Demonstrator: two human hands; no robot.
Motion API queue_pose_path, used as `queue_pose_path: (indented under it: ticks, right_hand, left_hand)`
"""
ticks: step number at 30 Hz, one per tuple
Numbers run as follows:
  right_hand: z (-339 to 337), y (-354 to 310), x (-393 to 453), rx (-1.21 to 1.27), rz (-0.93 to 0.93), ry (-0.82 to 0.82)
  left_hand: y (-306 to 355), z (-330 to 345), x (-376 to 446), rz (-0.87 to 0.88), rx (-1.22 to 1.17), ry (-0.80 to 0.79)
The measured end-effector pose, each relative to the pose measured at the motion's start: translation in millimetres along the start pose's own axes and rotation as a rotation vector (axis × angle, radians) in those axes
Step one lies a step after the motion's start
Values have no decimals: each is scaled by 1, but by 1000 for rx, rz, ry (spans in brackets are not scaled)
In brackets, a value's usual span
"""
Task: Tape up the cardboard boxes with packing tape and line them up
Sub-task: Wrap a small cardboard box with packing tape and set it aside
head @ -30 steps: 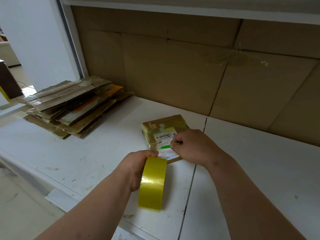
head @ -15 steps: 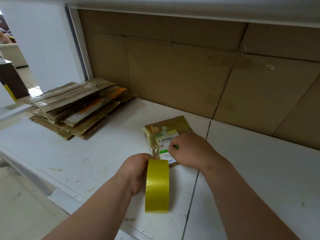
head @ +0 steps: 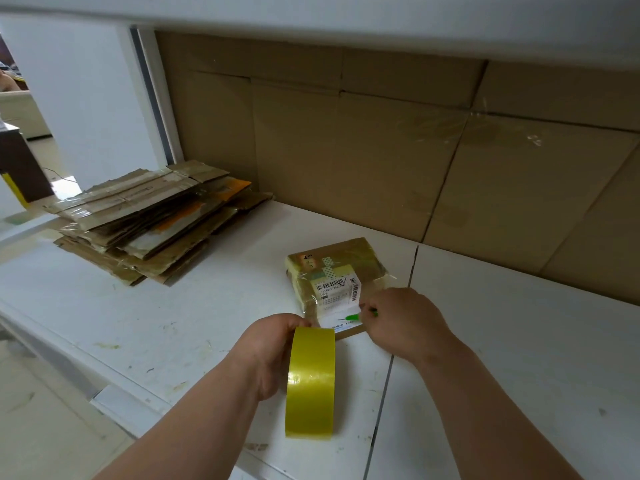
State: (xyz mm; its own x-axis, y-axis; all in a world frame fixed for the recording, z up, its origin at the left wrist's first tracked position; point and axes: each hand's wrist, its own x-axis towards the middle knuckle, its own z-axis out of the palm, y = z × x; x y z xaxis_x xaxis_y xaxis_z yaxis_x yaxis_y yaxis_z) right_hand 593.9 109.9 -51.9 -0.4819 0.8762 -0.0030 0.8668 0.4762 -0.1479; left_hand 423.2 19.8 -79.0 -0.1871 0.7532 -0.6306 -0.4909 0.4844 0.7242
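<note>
The small taped box lies on the white worktop. The right hand pinches a green tool on it; the left hand grasps the yellow tape roll (upright), flattened boxes far left.

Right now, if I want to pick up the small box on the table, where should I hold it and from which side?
Probably grip the small box across its two long side edges, coming from above at the far end. It lies flat, and the right hand and tape roll in the left hand crowd its near end.
</note>
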Motion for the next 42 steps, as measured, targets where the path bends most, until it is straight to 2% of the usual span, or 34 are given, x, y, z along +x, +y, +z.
queue_pose_path:
  ticks: [5, 10, 12, 14, 16, 18, 21, 26, 30, 34, 36, 38, 40, 42]
  right_hand:
    - [16, 19, -24, 22, 90, -36]
    - [26, 18, -35, -70, 164, -55]
    - [26, 10, -30, 74, 198, 6]
    - [26, -3, -22, 369, 211, 26]
    - [25, -22, -17, 725, 206, -46]
    - [23, -40, -12, 951, 236, -140]
    - [25, -52, -5, 1073, 315, -193]
    - [29, -52, 0, 1168, 338, -144]
    - [31, -52, 2, 1205, 312, -131]
    - [35, -47, 2, 1199, 268, -115]
    - [36, -43, 1, 1207, 249, -112]
    - [36, -42, -1, 1222, 240, -112]
    - [36, -41, -2, 1234, 229, -124]
    - [36, -40, -2, 1204, 220, -132]
  left_hand:
    - [1, 0, 1, 13, 8, -51]
    - [2, 1, -4, 23, 33, -119]
    - [2, 2, -5, 21, 45, -126]
    - [3, 2, -5, 19, 45, -124]
    - [3, 1, -5, 20, 58, -119]
    - [3, 2, -8, 21, 90, -122]
    - [3, 1, -8, 20, 135, -83]
    - [6, -3, -7, 44, 193, -37]
    - [10, -5, -1, 185, 453, 141]
    - [9, -16, 11, 528, 875, 407]
    - [14, -17, 17, 784, 928, 406]
    - [22, -16, 27, 917, 1001, 328]
    - [28, -15, 36, 922, 1107, 243]
    - [32, -16, 41, 843, 1188, 211]
